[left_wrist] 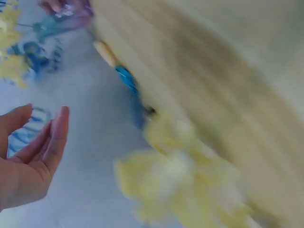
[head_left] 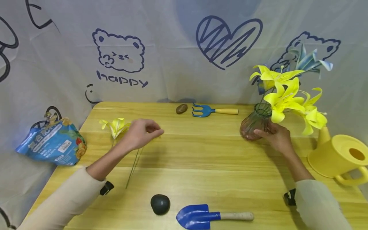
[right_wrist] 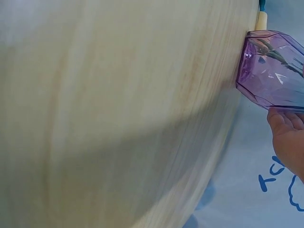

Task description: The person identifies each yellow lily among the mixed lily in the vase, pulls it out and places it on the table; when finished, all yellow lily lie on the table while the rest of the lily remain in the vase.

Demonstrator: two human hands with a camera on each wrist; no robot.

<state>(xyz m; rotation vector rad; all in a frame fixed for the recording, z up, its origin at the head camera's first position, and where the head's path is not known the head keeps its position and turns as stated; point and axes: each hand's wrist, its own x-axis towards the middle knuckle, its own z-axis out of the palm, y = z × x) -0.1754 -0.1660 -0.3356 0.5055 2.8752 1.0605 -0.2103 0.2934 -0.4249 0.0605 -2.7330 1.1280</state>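
Observation:
My left hand (head_left: pixel 142 133) hovers over the left part of the table with relaxed fingers and nothing in them. Beneath and beside it lie cut yellow lilies (head_left: pixel 116 127), their thin green stems pointing toward me; the hand hides part of them. In the left wrist view a blurred yellow lily (left_wrist: pixel 178 183) is apart from the fingers. On the right, my right hand (head_left: pixel 278 137) holds a purplish faceted glass vase (head_left: pixel 250 126), thumb on its near side. Several yellow lilies (head_left: pixel 283 100) and a blue lily (head_left: pixel 310 62) stand in it, leaning right. Stems show through the glass in the right wrist view.
At the back lie a brown stone (head_left: pixel 181 109) and a blue hand rake (head_left: pixel 205 110). Nearer me are a black stone (head_left: pixel 160 204) and a blue trowel (head_left: pixel 195 217). A yellow watering can (head_left: pixel 334 156) stands far right; a blue bag (head_left: pixel 54 142) sits at the left edge.

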